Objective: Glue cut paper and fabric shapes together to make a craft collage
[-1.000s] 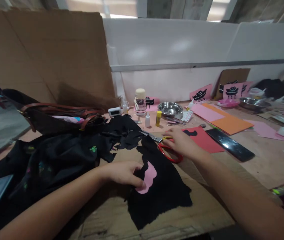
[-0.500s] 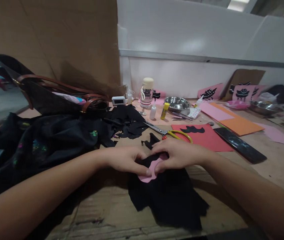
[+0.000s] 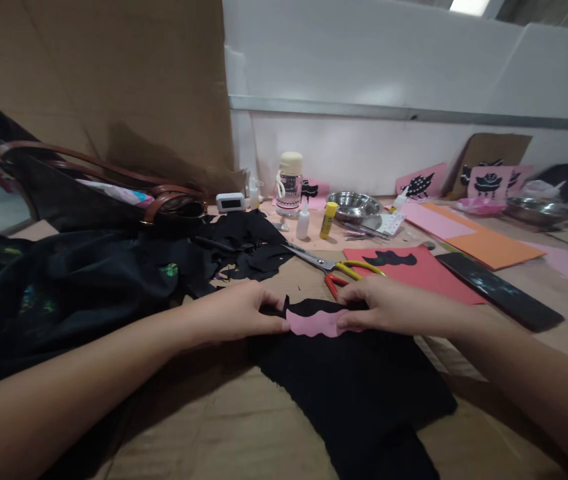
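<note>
A wavy-edged pink paper piece point(image 3: 313, 324) lies against the top edge of a black cloth point(image 3: 334, 380). My left hand point(image 3: 244, 312) pinches the cloth and the paper's left end between thumb and fingers. At the paper's right end, my right hand point(image 3: 389, 307) pinches paper and cloth together, covering part of that end. The cloth hangs down toward me over the cardboard. Just beyond my right hand lie scissors point(image 3: 334, 267) with yellow and red handles, blades pointing left. A red sheet point(image 3: 429, 277) behind them carries a wavy black cutout point(image 3: 390, 259).
Black cloth and scraps point(image 3: 249, 243) pile up on the left, before a brown-strapped bag point(image 3: 89, 193). Behind stand a glue stick point(image 3: 329, 221), a white squeeze bottle point(image 3: 303, 223), a lidded jar point(image 3: 290, 187) and a metal bowl point(image 3: 354, 205). A dark phone point(image 3: 499, 290) lies right.
My hands have moved apart, and the pink paper now lies level instead of slanted. The black cloth is spread wider. More of the scissors' red handle shows.
</note>
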`<state>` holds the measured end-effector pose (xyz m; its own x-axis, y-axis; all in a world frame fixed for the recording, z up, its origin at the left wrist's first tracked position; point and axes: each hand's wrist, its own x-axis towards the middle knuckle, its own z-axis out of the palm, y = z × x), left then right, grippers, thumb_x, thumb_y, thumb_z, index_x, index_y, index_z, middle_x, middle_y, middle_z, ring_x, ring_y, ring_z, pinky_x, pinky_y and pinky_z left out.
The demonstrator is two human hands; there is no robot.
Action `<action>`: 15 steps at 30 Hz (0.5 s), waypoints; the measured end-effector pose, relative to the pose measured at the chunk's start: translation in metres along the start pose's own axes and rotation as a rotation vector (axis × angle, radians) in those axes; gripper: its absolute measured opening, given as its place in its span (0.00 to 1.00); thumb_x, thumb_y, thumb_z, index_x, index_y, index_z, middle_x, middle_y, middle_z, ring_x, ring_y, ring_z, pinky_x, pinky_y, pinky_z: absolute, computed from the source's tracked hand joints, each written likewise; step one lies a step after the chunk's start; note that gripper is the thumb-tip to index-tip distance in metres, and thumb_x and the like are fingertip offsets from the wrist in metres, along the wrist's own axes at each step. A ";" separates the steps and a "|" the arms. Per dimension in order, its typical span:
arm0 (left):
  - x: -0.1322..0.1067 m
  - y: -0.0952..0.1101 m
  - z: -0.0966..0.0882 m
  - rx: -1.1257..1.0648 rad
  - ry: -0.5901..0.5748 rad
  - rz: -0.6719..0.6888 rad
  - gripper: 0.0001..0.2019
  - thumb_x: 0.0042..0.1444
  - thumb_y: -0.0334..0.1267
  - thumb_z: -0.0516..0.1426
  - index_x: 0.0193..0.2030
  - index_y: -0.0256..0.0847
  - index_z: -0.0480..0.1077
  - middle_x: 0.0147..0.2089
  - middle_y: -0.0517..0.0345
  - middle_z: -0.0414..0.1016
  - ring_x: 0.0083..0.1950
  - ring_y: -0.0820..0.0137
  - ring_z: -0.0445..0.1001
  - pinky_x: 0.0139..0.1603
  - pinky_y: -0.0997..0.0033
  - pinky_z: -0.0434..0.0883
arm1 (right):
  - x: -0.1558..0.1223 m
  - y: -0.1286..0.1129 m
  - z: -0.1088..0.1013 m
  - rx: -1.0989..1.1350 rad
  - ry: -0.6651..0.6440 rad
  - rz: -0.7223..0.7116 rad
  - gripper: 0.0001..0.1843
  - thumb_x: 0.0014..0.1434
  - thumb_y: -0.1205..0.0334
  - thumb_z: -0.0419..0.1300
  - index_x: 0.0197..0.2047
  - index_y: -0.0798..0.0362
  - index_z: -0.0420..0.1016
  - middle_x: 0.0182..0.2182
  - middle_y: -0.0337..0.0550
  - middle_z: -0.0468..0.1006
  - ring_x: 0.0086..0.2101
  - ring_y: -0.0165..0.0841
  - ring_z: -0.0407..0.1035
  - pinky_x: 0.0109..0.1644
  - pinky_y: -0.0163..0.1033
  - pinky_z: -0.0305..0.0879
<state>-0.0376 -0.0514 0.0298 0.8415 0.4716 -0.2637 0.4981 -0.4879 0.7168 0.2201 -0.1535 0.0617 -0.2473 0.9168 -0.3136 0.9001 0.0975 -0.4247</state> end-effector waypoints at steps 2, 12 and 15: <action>0.000 0.001 -0.001 -0.011 0.020 0.005 0.17 0.59 0.55 0.61 0.38 0.43 0.80 0.32 0.64 0.75 0.34 0.68 0.70 0.33 0.74 0.61 | -0.003 0.003 0.003 0.001 0.012 0.008 0.22 0.65 0.39 0.57 0.34 0.50 0.76 0.32 0.41 0.76 0.32 0.36 0.68 0.33 0.38 0.57; 0.003 0.001 0.007 -0.068 0.101 -0.027 0.18 0.61 0.55 0.60 0.36 0.42 0.80 0.30 0.63 0.75 0.31 0.71 0.68 0.28 0.75 0.61 | -0.002 0.013 -0.004 0.048 -0.013 0.037 0.23 0.61 0.36 0.61 0.33 0.48 0.79 0.30 0.38 0.76 0.31 0.35 0.68 0.32 0.37 0.56; 0.003 0.000 0.003 -0.095 0.065 -0.012 0.20 0.63 0.56 0.58 0.35 0.41 0.78 0.30 0.63 0.73 0.31 0.71 0.67 0.29 0.76 0.62 | -0.007 0.020 -0.016 0.145 -0.051 0.041 0.21 0.58 0.38 0.64 0.35 0.48 0.81 0.30 0.37 0.78 0.31 0.35 0.69 0.33 0.36 0.57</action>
<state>-0.0344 -0.0520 0.0268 0.8187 0.5252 -0.2324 0.4833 -0.4116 0.7726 0.2458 -0.1512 0.0690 -0.2331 0.8975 -0.3743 0.8491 0.0003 -0.5282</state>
